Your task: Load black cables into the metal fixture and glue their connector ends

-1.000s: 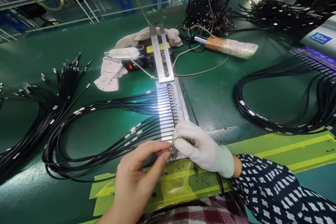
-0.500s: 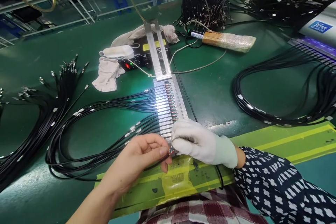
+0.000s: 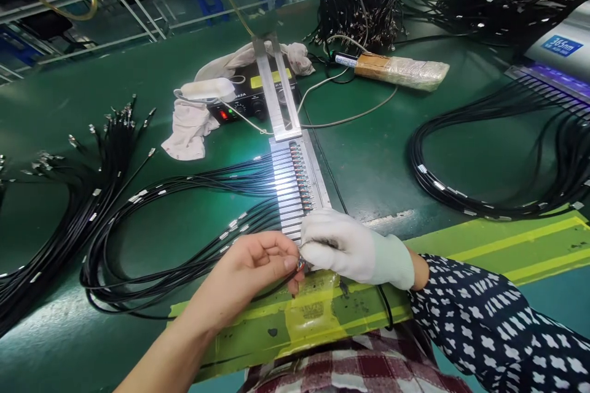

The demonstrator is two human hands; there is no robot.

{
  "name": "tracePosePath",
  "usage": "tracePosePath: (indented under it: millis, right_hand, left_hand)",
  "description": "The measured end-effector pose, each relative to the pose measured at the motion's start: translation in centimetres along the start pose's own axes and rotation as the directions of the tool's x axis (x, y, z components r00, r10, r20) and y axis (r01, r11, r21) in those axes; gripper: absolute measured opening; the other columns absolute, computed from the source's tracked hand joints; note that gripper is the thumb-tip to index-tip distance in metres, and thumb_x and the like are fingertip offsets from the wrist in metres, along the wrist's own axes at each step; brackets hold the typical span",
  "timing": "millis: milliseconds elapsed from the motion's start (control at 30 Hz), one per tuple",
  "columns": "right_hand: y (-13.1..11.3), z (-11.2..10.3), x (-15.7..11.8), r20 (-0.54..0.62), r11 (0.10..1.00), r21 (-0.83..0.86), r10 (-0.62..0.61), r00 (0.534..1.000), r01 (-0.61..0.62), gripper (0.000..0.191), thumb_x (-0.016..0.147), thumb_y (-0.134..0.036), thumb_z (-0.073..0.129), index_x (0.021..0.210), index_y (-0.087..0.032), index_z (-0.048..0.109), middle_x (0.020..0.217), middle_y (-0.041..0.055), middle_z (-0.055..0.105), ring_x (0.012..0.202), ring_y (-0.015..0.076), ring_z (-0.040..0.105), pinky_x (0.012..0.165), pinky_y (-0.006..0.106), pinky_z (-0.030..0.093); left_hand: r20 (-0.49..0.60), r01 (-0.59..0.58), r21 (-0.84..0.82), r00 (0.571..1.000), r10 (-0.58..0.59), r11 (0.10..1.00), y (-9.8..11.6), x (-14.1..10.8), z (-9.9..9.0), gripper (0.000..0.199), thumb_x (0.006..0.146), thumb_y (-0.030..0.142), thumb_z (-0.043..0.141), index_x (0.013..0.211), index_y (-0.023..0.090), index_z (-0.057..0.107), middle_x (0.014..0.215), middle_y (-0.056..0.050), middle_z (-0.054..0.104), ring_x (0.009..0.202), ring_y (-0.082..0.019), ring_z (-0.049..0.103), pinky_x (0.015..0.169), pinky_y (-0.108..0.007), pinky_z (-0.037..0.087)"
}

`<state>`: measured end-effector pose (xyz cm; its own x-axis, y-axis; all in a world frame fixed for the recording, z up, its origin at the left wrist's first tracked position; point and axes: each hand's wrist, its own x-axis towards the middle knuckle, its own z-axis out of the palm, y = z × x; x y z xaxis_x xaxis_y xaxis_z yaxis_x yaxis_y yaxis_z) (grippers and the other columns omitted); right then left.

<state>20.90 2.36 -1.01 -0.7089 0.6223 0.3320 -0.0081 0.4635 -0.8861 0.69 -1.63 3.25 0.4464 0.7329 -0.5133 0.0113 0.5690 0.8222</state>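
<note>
My bare left hand (image 3: pixel 262 264) pinches a black cable close to its small metal-tipped end (image 3: pixel 301 263), at the near end of the metal fixture. Right beside it, my white-gloved right hand (image 3: pixel 341 245) is closed at that same cable end; the glove hides whatever its fingertips grip. Under and beyond my hands lies the slotted metal fixture (image 3: pixel 288 190), holding a row of black cables side by side. Their tiny connector ends (image 3: pixel 302 178) line up along its right part. From the fixture the cables (image 3: pixel 198 183) loop off to the left.
A black control box (image 3: pixel 253 95) with cloths (image 3: pixel 188 132) stands behind the fixture. Cable bundles lie at the left (image 3: pixel 87 196), back (image 3: pixel 359 6) and right (image 3: pixel 428 172). A machine marked 365nm (image 3: pixel 562 46) glows violet at the right. Yellow-green tape (image 3: pixel 507 245) covers the table's front edge.
Both hands stay at the cable end by the fixture. My left fingertips have shifted very slightly right; otherwise almost nothing has moved.
</note>
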Motion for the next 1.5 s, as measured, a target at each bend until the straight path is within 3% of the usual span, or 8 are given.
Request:
tracePosePath:
  millis: [500, 667, 967, 1100, 1267, 1433, 1500]
  right_hand:
    - [0.2, -0.1, 0.0, 0.016, 0.998, -0.06, 0.035, 0.999, -0.034, 0.042, 0.104, -0.04, 0.04, 0.068, -0.019, 0.045, 0.071, -0.0016, 0.043, 0.071, 0.0146, 0.041, 0.07, 0.03, 0.034]
    - [0.2, 0.1, -0.2, 0.001, 0.998, -0.062, 0.028, 1.0, -0.028, 0.043, 0.104, -0.042, 0.039, 0.067, -0.019, 0.042, 0.069, -0.0021, 0.041, 0.07, 0.0146, 0.04, 0.068, 0.03, 0.033]
    - [0.2, 0.4, -0.1, -0.045, 0.996, -0.08, 0.029, 0.999, -0.033, 0.045, 0.104, -0.043, 0.037, 0.065, -0.02, 0.043, 0.067, -0.001, 0.043, 0.07, 0.0158, 0.041, 0.067, 0.031, 0.034]
    - [0.0, 0.4, 0.0, -0.057, 0.997, 0.004, 0.076, 0.995, -0.076, 0.042, 0.102, -0.04, 0.042, 0.065, -0.02, 0.043, 0.069, -0.001, 0.043, 0.07, 0.0156, 0.042, 0.068, 0.03, 0.036]
    - [-0.3, 0.2, 0.2, -0.037, 0.986, 0.093, 0.144, 0.989, -0.14, 0.038, 0.101, -0.035, 0.044, 0.067, -0.019, 0.045, 0.071, -0.0007, 0.045, 0.071, 0.0151, 0.043, 0.068, 0.03, 0.037]
    - [-0.3, 0.2, 0.2, -0.053, 0.986, 0.085, 0.151, 0.987, -0.146, 0.037, 0.1, -0.031, 0.046, 0.066, -0.019, 0.043, 0.069, -0.0016, 0.043, 0.069, 0.0143, 0.042, 0.066, 0.029, 0.036]
    - [-0.3, 0.2, 0.1, -0.07, 0.985, 0.073, 0.16, 0.985, -0.155, 0.036, 0.1, -0.031, 0.047, 0.067, -0.018, 0.045, 0.07, -0.0017, 0.044, 0.07, 0.0141, 0.042, 0.067, 0.029, 0.036]
  left_hand:
    - [-0.02, -0.053, 0.293, 0.998, 0.061, 0.955, 0.3, -0.4, 0.0, 0.022, 0.093, 0.036, 0.059, 0.086, 0.015, 0.062, 0.08, -0.006, 0.067, 0.074, -0.016, 0.06, 0.072, -0.029, 0.048]
    - [-0.042, -0.094, 0.351, 0.992, 0.116, 0.932, 0.0, -0.8, 0.4, 0.021, 0.094, 0.035, 0.057, 0.086, 0.016, 0.061, 0.078, -0.003, 0.064, 0.073, -0.014, 0.057, 0.07, -0.025, 0.046]
    - [-0.075, -0.116, 0.246, 0.988, 0.138, 0.962, -0.5, -0.5, 1.6, 0.022, 0.094, 0.036, 0.057, 0.085, 0.016, 0.056, 0.073, 0.0, 0.057, 0.068, -0.011, 0.051, 0.064, -0.022, 0.042]
    - [-0.095, -0.089, 0.215, 0.989, 0.112, 0.973, -0.8, 0.2, 1.6, 0.024, 0.095, 0.039, 0.055, 0.085, 0.017, 0.054, 0.073, 0.001, 0.056, 0.065, -0.011, 0.05, 0.063, -0.023, 0.042]
    - [-0.203, -0.154, 0.39, 0.947, 0.248, 0.908, -0.8, 0.1, 1.3, 0.024, 0.097, 0.037, 0.05, 0.082, 0.018, 0.054, 0.075, 0.001, 0.056, 0.071, -0.012, 0.051, 0.065, -0.024, 0.041]
    - [-0.23, -0.196, 0.553, 0.898, 0.374, 0.81, -0.7, -1.2, 0.8, 0.03, 0.102, 0.035, 0.04, 0.082, 0.021, 0.057, 0.08, 0.001, 0.059, 0.079, -0.012, 0.054, 0.075, -0.023, 0.042]
    - [-0.242, -0.201, 0.582, 0.882, 0.404, 0.788, -0.9, -1.6, 0.9, 0.022, 0.1, 0.033, 0.047, 0.088, 0.022, 0.061, 0.085, 0.001, 0.062, 0.083, -0.013, 0.056, 0.077, -0.023, 0.044]
